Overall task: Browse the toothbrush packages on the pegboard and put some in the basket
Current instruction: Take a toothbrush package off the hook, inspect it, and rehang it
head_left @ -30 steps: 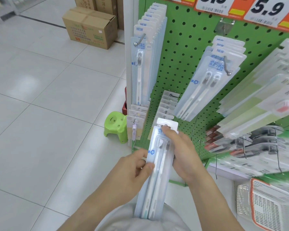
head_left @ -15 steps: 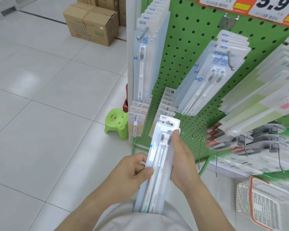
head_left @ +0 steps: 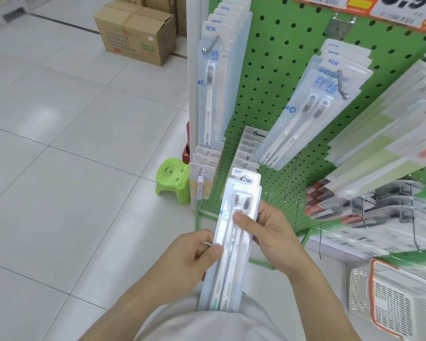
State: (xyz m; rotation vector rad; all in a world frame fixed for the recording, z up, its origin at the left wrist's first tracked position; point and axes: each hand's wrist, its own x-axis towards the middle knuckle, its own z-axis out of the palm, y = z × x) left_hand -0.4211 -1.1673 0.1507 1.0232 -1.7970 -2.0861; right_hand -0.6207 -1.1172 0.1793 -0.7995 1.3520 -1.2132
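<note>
Now I have the clear plastic twin-toothbrush package (head_left: 231, 242) standing nearly upright in front of my chest, its "NEW" tab pointing away from me at the green pegboard (head_left: 280, 77). My left hand (head_left: 194, 257) pinches its left edge about halfway down, thumb on the front face. My right hand (head_left: 271, 232) grips the right edge a little higher; a second ago its fingers curled over the top tab, and since then they have slid down so the thumb lies across the front just below the bristles. The package has also come slightly nearer and higher in my view, and the pegboard has drifted upward. I read this as looking the pack over, off its hook and not yet on its way anywhere. The white and orange mesh plastic basket (head_left: 389, 299) sits low at the near right, well apart from the package, so the drop-in is still ahead. More twin packs (head_left: 305, 114) hang on a hook to the far right.
</note>
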